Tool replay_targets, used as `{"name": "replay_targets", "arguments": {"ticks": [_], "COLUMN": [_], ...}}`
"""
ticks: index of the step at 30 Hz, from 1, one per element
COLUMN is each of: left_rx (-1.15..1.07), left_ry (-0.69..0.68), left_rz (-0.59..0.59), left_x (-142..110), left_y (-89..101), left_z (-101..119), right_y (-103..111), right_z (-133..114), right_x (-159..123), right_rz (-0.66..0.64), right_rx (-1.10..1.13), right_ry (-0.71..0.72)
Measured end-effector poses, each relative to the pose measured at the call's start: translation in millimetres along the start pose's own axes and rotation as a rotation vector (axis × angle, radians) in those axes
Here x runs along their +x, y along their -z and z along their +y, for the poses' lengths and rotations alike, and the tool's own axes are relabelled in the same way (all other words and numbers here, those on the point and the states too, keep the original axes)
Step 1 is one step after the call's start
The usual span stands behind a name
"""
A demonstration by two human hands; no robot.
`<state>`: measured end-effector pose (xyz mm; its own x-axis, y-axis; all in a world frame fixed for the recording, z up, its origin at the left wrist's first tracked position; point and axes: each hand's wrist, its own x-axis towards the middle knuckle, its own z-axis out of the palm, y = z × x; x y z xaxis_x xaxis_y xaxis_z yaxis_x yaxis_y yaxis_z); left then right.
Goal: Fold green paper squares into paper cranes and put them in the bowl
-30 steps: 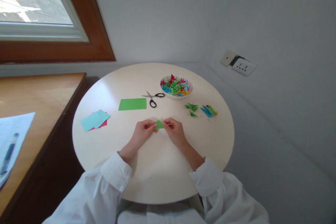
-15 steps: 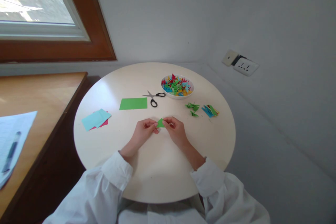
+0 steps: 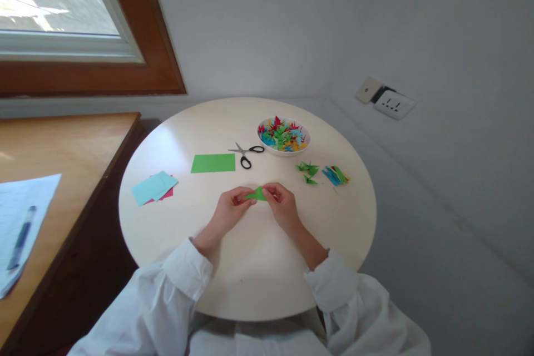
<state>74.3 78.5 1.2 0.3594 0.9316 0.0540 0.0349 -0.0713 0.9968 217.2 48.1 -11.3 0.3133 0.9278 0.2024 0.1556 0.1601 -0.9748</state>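
A small piece of green folded paper (image 3: 260,194) is pinched between my two hands, over the middle of the round white table (image 3: 250,267). My left hand (image 3: 231,207) grips its left side between thumb and fingers. At its right edge, my right hand (image 3: 282,206) holds it the same way. The fingertips cover part of the paper, so its exact folds are hard to make out. Beyond my hands lie a flat green paper sheet (image 3: 213,163) and black-handled scissors (image 3: 246,156) with spread blades.
A white bowl (image 3: 285,152) full of colourful paper cranes stands at the back. Several green cranes (image 3: 307,169) and a small stack of coloured papers (image 3: 336,176) lie right. Light blue sheets (image 3: 154,188) over red paper sit left. A wooden desk (image 3: 83,139) adjoins the left.
The green paper has shifted slightly right and changed shape, a strip of it now reaching toward my left fingers. Both hands keep their pinch. The whole view has moved a little.
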Motion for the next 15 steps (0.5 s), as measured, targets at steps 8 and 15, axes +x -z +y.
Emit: {"name": "replay_targets", "arguments": {"ticks": [8,15], "left_rx": [0.014,-0.021], "left_ry": [-0.02,-0.016], "left_rz": [0.048,0.045], "left_x": [2.2,0.0], "left_y": [2.9,2.2], "left_z": [1.9,6.0], "right_y": [1.1,2.5], "right_z": [-0.7,-3.6], "right_x": [-3.6,-4.6], "right_rz": [-0.096,-0.132], "right_rx": [-0.012,-0.031], "right_ry": [-0.001,0.006]}}
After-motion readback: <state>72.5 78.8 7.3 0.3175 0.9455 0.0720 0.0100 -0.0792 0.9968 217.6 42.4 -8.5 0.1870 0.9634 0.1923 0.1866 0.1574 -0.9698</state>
